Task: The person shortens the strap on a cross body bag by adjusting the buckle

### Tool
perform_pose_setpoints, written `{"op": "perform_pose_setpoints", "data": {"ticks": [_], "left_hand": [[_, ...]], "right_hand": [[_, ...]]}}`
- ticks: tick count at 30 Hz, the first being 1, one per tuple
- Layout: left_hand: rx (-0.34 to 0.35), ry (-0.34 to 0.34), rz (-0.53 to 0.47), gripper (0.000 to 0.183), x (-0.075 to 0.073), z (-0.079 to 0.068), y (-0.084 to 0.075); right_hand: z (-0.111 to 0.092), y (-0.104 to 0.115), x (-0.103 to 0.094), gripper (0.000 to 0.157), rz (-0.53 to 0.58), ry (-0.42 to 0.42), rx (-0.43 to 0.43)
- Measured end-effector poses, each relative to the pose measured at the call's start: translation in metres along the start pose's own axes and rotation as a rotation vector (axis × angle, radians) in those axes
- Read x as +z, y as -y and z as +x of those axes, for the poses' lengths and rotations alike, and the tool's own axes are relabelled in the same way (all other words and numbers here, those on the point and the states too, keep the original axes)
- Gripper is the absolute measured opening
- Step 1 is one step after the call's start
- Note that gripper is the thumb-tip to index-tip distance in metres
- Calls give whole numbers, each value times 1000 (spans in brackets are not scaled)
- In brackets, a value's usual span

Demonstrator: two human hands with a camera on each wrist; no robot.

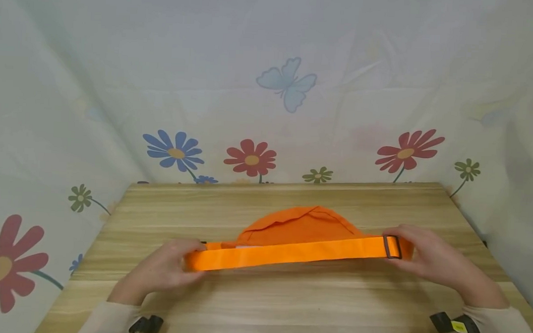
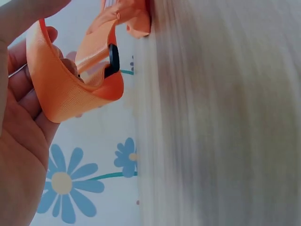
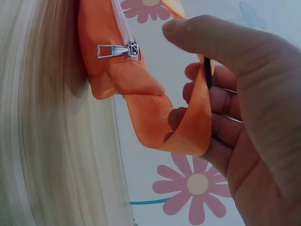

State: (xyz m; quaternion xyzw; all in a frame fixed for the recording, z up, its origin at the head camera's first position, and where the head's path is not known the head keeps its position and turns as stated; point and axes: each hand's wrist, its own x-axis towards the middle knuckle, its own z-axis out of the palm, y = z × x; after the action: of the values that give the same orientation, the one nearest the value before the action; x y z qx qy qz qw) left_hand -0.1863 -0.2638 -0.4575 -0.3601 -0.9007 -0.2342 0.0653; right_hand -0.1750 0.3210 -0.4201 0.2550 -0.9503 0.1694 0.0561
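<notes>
An orange waist bag (image 1: 301, 228) lies on the table, its orange strap (image 1: 289, 253) stretched across in front of it between both hands. My left hand (image 1: 168, 265) holds the strap's left bend, fingers inside the loop and thumb outside. Close to those fingers, a black buckle (image 2: 112, 60) shows in the left wrist view. At the other end my right hand (image 1: 438, 261) grips the strap's right bend beside a black slider buckle (image 1: 392, 247). A silver zipper pull (image 3: 113, 51) hangs at the bag's end in the right wrist view. The bag's lower front is hidden behind the strap.
The wood-grain table (image 1: 278, 306) runs back to a pale cloth backdrop (image 1: 234, 85) printed with flowers and a butterfly. More of this cloth rises along the left and right sides. Black wrist-worn pieces (image 1: 453, 324) sit near the sleeves.
</notes>
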Motion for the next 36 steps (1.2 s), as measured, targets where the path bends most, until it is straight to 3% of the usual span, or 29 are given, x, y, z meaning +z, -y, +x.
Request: {"op": "perform_pose_setpoints", "data": {"ticks": [6,9,14,18,23,30,36], "left_hand": [[-125,36,-4,36,0,-2,2],[-145,35,3,31,1,-2,4],[-128,15,6,20,-2,-2,5],[-134,9,22,20,-4,-1,3],[-75,-21,46,24,-5,2,4],[23,-63,8,25,-7,2,9],[37,-63,-11,23,-6,3,8]], "right_hand": [[-3,-5,4,61,42,-113,-47],[-2,-7,6,61,55,-125,-61],[-1,-8,8,60,72,-40,1],[1,-12,10,45,101,-12,47],[1,-19,12,28,178,-18,54],[1,-20,12,25,183,-17,80],[2,-21,11,24,164,-8,56]]}}
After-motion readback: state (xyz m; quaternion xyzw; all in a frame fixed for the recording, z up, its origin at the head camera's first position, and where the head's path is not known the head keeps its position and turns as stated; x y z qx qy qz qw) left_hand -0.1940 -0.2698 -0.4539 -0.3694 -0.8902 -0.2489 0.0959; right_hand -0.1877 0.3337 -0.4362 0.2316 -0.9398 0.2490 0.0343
